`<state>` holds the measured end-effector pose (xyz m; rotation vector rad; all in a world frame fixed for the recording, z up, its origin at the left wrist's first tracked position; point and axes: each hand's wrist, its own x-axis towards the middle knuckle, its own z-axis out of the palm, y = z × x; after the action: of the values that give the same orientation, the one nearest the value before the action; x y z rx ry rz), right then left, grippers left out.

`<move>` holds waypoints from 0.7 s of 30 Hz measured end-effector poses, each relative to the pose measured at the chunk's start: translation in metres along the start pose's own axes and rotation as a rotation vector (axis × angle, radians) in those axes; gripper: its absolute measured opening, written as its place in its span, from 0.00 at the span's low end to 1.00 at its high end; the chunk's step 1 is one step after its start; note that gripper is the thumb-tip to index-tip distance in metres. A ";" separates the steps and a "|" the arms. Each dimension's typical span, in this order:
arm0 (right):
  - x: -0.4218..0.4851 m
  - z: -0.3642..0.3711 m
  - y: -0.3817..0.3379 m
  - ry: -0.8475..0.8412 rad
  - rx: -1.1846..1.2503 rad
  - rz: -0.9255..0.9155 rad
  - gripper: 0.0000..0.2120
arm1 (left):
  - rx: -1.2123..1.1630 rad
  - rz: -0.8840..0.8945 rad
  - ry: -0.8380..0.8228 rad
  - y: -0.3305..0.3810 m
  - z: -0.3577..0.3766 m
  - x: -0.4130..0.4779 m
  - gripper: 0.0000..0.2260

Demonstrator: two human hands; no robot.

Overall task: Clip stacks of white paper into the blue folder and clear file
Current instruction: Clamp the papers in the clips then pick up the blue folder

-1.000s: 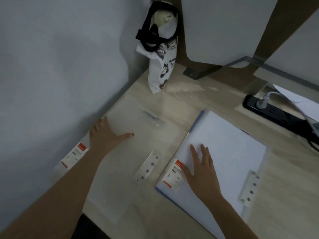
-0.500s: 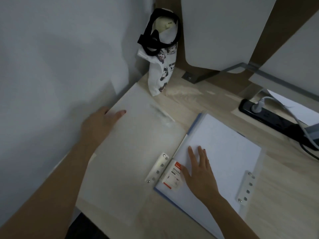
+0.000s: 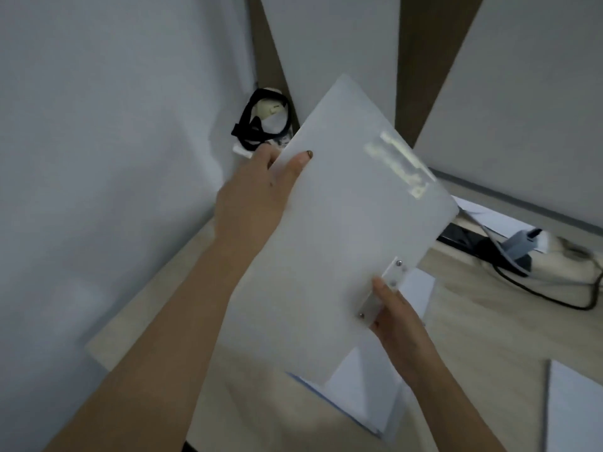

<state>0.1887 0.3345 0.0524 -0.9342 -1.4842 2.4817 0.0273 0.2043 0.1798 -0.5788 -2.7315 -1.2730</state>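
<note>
left grip (image 3: 254, 190): holds clear file (image 3: 342, 230) by left edge | right grip (image 3: 396, 316): pinches its clip edge | file: tilted above blue folder (image 3: 326, 398) on desk (image 3: 489, 337)

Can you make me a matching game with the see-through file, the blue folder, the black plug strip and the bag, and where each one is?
Things:
1. clear file
2. blue folder
3. power strip
4. bag

Places:
A. lying flat on the desk
B. in the back corner by the wall
C. held up by the left hand and the right hand
D. at the back right of the desk, with a plug in it

Pairs: 1-C, 2-A, 3-D, 4-B.
</note>
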 end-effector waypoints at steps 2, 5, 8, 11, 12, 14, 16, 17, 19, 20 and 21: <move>-0.019 -0.036 -0.006 0.131 0.039 -0.072 0.15 | -0.102 -0.046 -0.155 0.009 0.029 -0.011 0.18; -0.044 -0.087 -0.004 0.322 0.074 -0.120 0.13 | -0.227 -0.128 -0.381 0.009 0.076 -0.036 0.19; -0.078 -0.146 0.001 0.474 0.066 -0.087 0.11 | -0.247 -0.252 -0.571 0.012 0.130 -0.075 0.19; -0.114 -0.192 0.005 0.589 0.041 -0.090 0.18 | -0.143 -0.147 -0.691 -0.002 0.182 -0.118 0.16; -0.124 -0.204 0.007 0.631 0.021 -0.093 0.21 | -0.017 -0.025 -0.724 -0.010 0.199 -0.130 0.17; -0.139 -0.225 0.011 0.705 -0.023 -0.092 0.16 | 0.289 0.205 -0.802 -0.025 0.230 -0.152 0.21; -0.145 -0.238 0.017 0.751 -0.057 -0.080 0.09 | 0.497 0.345 -0.851 -0.029 0.247 -0.168 0.23; -0.146 -0.242 0.019 0.768 -0.082 -0.072 0.09 | 0.551 0.358 -0.863 -0.031 0.251 -0.174 0.23; -0.144 -0.245 0.024 0.788 -0.132 -0.050 0.10 | 0.649 0.337 -0.865 -0.038 0.260 -0.183 0.25; -0.143 -0.246 0.026 0.793 -0.147 -0.042 0.11 | 0.684 0.332 -0.856 -0.044 0.264 -0.186 0.26; -0.142 -0.246 0.028 0.797 -0.158 -0.041 0.11 | 0.697 0.317 -0.848 -0.049 0.266 -0.186 0.27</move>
<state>0.4448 0.4540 0.0107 -1.6310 -1.3678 1.6285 0.2063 0.3185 -0.0712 -1.6166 -3.1571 0.0934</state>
